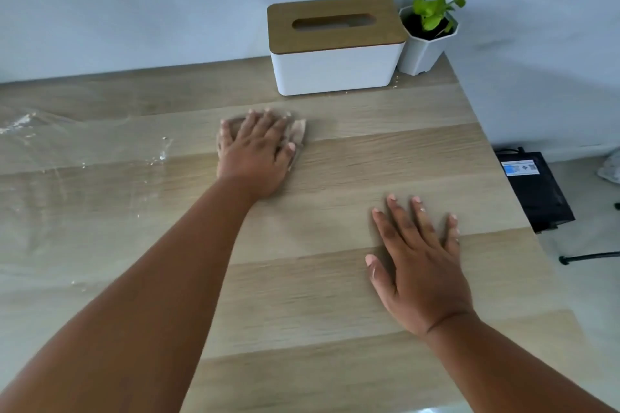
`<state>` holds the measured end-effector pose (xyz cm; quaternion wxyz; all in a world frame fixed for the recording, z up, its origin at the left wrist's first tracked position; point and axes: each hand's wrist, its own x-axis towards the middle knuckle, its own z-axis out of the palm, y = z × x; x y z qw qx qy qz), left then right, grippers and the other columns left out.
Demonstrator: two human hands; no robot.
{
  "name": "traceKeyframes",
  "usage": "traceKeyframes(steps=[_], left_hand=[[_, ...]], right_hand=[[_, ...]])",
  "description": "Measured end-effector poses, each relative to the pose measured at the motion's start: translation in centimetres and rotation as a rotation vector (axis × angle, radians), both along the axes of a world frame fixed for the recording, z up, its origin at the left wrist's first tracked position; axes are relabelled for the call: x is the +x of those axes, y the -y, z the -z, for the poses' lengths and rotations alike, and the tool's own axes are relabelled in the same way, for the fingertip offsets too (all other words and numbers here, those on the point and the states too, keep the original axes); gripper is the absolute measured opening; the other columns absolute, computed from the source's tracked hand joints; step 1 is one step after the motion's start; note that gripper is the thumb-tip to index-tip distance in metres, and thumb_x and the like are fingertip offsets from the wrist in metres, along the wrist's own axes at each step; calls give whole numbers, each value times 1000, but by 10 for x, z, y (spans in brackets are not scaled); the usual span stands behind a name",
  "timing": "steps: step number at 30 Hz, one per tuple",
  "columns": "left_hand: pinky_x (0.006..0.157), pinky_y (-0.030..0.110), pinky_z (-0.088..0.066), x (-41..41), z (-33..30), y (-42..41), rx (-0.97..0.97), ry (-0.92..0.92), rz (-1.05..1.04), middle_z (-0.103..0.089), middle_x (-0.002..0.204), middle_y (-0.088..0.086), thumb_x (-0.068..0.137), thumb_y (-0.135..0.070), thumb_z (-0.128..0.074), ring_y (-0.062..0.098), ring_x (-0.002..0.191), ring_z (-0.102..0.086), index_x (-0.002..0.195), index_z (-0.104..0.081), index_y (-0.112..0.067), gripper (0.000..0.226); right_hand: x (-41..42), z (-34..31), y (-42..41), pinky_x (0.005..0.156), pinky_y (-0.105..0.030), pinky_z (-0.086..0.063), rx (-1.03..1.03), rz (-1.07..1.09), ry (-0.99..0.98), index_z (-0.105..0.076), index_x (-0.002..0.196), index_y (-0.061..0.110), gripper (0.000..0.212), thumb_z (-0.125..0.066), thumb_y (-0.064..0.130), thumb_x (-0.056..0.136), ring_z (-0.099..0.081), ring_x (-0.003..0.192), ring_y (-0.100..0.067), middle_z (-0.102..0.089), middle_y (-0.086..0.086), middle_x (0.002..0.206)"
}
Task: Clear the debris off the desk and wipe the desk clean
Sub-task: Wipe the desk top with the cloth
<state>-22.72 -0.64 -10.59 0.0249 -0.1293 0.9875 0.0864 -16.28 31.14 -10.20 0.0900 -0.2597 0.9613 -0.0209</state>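
- Pressed flat beneath the left hand [256, 151] is a beige cloth [298, 132]; the fingers are laid out nearly straight over it, so the cloth is pinned to the desk [335, 295] by the palm rather than clutched, and only its edges are seen past the fingertips and beside the thumb.
- Nearer the person and to the right of that pressing hand, the right hand [421, 265] is rested palm down on the bare wood, fingers spread and straight, nothing being held.
- Just beyond the cloth, towards the wall, a white tissue box [335, 69] with a wooden lid is seen standing on the desk, apart from the cloth.
- Right beside the box, at the far right corner, a small white pot with a green plant [427, 43] is placed.
- Well to the left of the pressing hand, wet streaks and droplets [161, 152] are spread across the desk surface.
- Off the desk's right edge, lower down, a black device [533, 188] with a blue and white label is visible.
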Motion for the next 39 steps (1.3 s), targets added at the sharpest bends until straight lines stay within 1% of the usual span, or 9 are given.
traceKeyframes(steps=[6,10,15,19,22,25,29,33,39], left_hand=[[125,56,-11,90,-1,-8,-19,-57,293,-30,166,-4,100,-55,-32,15,157,-17,156,-39,-31,62],[125,53,-13,73,-5,41,-14,-27,113,-31,166,-3,94,-59,-30,18,156,-21,155,-39,-33,67],[123,59,-10,-11,-1,46,-12,31,-179,-21,168,-8,93,-62,-20,19,156,-15,157,-28,-38,69],[123,61,-2,-23,-1,-4,13,66,-64,-17,170,-9,92,-66,-14,18,157,-10,159,-20,-42,71],[124,60,-1,21,-2,-56,27,34,110,-22,169,-9,93,-64,-18,18,157,-14,159,-22,-42,70],[125,59,-8,94,1,-88,19,-24,224,-30,166,-5,97,-57,-33,19,156,-19,157,-35,-36,63],[123,60,-17,182,3,-68,-15,-54,274,-28,167,-2,101,-53,-37,20,157,-18,157,-37,-30,60],[125,57,-13,178,-4,-28,-6,18,87,-25,168,1,98,-56,-35,20,157,-15,158,-35,-32,64],[124,59,-3,49,-2,6,34,42,-180,-19,170,1,91,-61,-25,24,157,-12,158,-29,-35,72]], right_hand=[[1,-5,2,121,-69,-8,-17,-1,1,-25,162,29,71,-30,59,98,-2,160,-29,-10,4,173],[0,-2,0,122,-68,-5,-25,-3,14,-18,163,32,71,-27,60,98,5,160,-27,-2,6,173],[-1,1,-1,123,-68,-4,-48,0,6,-17,163,33,70,-26,61,99,6,160,-26,-3,6,173],[0,0,0,122,-68,-6,-44,-1,1,-18,163,33,70,-27,60,98,3,160,-27,-5,6,173],[1,-2,0,122,-68,-6,-32,5,0,-19,162,33,71,-27,60,98,3,160,-26,-5,6,173],[0,-6,3,121,-69,-5,-3,4,8,-24,161,31,71,-29,60,97,-2,160,-28,-9,5,173],[0,-6,3,121,-70,-5,1,10,15,-27,161,30,70,-30,60,97,-1,160,-29,-8,5,173],[0,-4,2,120,-70,-4,-7,8,10,-23,162,30,71,-31,60,97,1,160,-30,-5,4,173],[0,-2,1,121,-70,-3,-25,5,15,-18,163,31,71,-26,60,98,6,159,-28,-2,5,173]])
